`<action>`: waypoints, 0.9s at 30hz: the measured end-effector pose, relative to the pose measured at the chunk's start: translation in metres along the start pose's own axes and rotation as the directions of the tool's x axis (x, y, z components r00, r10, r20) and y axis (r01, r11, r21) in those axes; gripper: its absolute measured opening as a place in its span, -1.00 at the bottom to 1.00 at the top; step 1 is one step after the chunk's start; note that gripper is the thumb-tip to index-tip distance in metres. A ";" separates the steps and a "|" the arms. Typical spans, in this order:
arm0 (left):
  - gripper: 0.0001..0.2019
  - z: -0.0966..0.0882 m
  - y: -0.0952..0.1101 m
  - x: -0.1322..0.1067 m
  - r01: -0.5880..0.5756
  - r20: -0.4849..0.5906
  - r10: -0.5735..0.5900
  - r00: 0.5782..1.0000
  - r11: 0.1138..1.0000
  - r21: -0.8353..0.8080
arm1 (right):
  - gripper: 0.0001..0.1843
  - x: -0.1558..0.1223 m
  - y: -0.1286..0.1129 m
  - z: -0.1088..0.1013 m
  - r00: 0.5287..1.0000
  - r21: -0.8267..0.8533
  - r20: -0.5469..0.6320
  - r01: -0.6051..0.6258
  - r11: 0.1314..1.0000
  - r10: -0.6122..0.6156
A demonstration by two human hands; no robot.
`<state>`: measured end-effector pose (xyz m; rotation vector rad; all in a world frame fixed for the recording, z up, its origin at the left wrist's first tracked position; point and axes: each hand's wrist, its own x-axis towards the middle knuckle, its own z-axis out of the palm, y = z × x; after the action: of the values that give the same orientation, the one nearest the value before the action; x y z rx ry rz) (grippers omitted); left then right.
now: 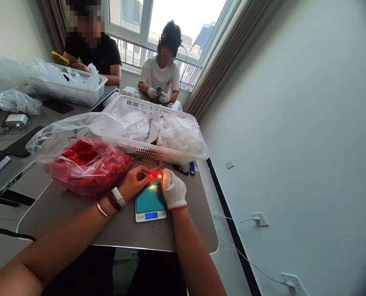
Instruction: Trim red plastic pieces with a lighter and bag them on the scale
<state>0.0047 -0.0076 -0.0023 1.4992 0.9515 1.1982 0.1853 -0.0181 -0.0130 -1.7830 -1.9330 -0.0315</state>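
Note:
My left hand (136,182), bare, and my right hand (174,189), in a white knit glove, meet over a digital kitchen scale (150,201) with a teal top. Between their fingertips I hold a small red plastic piece (154,174), and a bright orange glow (160,176) shows at its end. The source of the glow is hidden by my fingers. To the left of my left hand lies a clear plastic bag (87,164) full of similar red pieces.
A white slotted basket (155,150) of plastic bags stands just beyond my hands, beside a blue lighter (192,167) and a black item (181,169). Two co-workers sit across the table, one wearing white gloves. A wall with cables runs along the right.

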 end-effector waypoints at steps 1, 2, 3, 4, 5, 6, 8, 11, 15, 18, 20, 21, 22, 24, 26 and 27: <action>-0.75 0.000 0.001 0.000 -0.003 0.009 0.003 1.000 1.000 0.006 | -0.60 0.001 0.000 0.000 1.000 -0.010 0.004 -0.014 1.000 0.014; -0.75 0.000 0.002 0.000 -0.008 0.020 0.008 1.000 1.000 0.010 | -0.60 0.001 -0.001 -0.001 1.000 -0.009 -0.003 -0.027 1.000 0.027; -0.75 0.000 0.003 -0.001 -0.013 0.032 0.013 0.999 1.000 0.011 | -0.59 0.001 -0.002 -0.002 0.999 0.002 -0.019 -0.040 0.999 0.040; -0.75 -0.001 0.004 -0.001 -0.018 0.042 0.017 0.999 1.000 0.011 | -0.58 0.001 -0.003 -0.003 0.998 0.023 -0.039 -0.042 0.999 0.043; -0.75 -0.001 0.005 -0.001 -0.023 0.044 0.022 0.999 1.000 0.012 | -0.56 0.000 -0.004 -0.003 0.998 0.052 -0.060 -0.034 0.998 0.037; -0.75 -0.001 0.005 -0.001 -0.025 0.040 0.025 0.999 1.000 0.017 | -0.54 -0.001 -0.005 -0.004 0.997 0.081 -0.079 -0.013 0.997 0.020; -0.74 -0.001 0.005 -0.001 -0.014 0.029 0.013 0.999 1.000 0.028 | -0.53 -0.003 -0.004 -0.005 0.994 0.122 -0.101 0.047 0.991 -0.035; -0.74 0.000 0.004 0.000 0.029 0.036 -0.028 0.999 1.000 -0.011 | -0.55 -0.004 0.000 -0.003 0.992 0.091 -0.080 0.108 0.990 -0.100; -0.72 0.001 0.002 0.000 0.052 0.065 -0.046 0.997 0.993 -0.104 | -0.59 -0.004 0.006 0.002 0.995 -0.025 -0.013 0.100 0.995 -0.100; -0.71 0.001 0.002 -0.001 0.049 0.081 -0.043 0.996 0.995 -0.083 | -0.57 -0.002 0.007 0.003 0.999 -0.028 -0.050 0.006 1.000 -0.008; -0.71 0.000 0.002 -0.001 0.041 0.089 -0.036 0.995 0.997 -0.058 | -0.56 -0.003 0.005 0.002 0.996 0.005 -0.083 -0.014 1.000 0.014; -0.71 -0.001 0.002 0.000 0.033 0.089 -0.028 0.996 0.998 -0.048 | -0.55 -0.003 0.004 0.001 0.996 0.024 -0.089 0.004 1.000 -0.001; -0.72 -0.001 0.001 0.000 0.019 0.082 -0.016 0.997 0.999 -0.036 | -0.55 -0.003 0.003 0.001 0.995 0.040 -0.092 0.031 0.999 -0.027; -0.74 -0.002 0.001 0.000 -0.019 0.050 0.019 0.999 1.000 0.002 | -0.54 -0.005 0.003 -0.001 0.993 0.060 -0.083 0.090 0.994 -0.085; -0.75 -0.003 0.000 0.001 -0.050 0.014 0.049 0.999 0.998 0.038 | -0.55 -0.005 0.003 -0.002 0.993 0.055 -0.063 0.106 0.993 -0.103; -0.76 -0.003 0.000 0.001 -0.056 0.003 0.056 0.998 0.997 0.046 | -0.56 -0.005 0.004 -0.002 0.994 0.046 -0.055 0.092 0.995 -0.089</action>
<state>0.0024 -0.0059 -0.0020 1.5729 0.9470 1.2219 0.1897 -0.0232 -0.0143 -1.6462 -1.9591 -0.0617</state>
